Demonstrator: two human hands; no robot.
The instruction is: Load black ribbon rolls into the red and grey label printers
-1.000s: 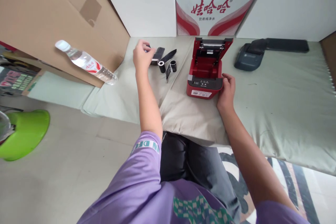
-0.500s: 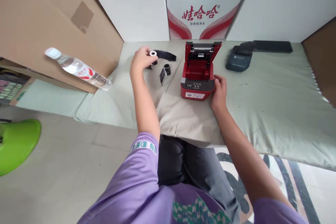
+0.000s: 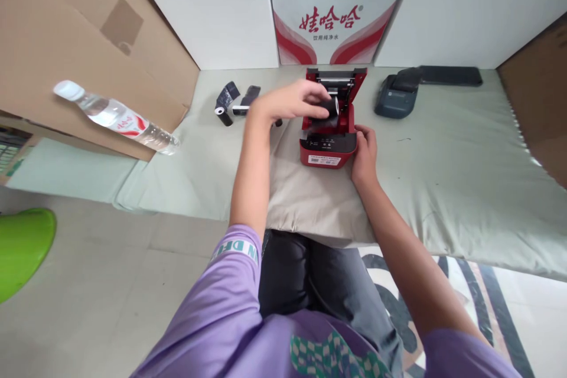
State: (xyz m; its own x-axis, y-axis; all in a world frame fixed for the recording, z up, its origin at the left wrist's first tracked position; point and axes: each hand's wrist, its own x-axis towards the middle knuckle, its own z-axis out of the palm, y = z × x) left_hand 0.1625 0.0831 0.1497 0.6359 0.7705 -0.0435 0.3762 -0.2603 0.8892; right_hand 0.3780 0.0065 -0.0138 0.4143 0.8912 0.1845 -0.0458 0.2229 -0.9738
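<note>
A red and black printer (image 3: 325, 153) stands on the covered bench with its lid raised. Over its inner compartment, my left hand (image 3: 296, 100) is closed on a black paper roll (image 3: 333, 108) whose pale end faces right. A loose dark strip seems to hang below that roll. My right hand (image 3: 365, 156) rests against the printer's right side, thumb near the top edge and the other fingers partly hidden. Left of my left hand lie another black roll with a white end (image 3: 225, 117) and a roll with a dark strip (image 3: 241, 110). My left wrist partly hides a further small dark item.
A water bottle (image 3: 121, 121) leans by a cardboard box (image 3: 146, 65) on the left. A dark blue device (image 3: 396, 98) and a black flat phone-like object (image 3: 449, 75) lie to the right. White cartons (image 3: 330, 23) line the back. A green seat (image 3: 24, 248) is at lower left.
My left hand has moved right from the loose rolls to above the printer's compartment, carrying a black roll. My right hand stays at the printer's side. The view has shifted slightly.
</note>
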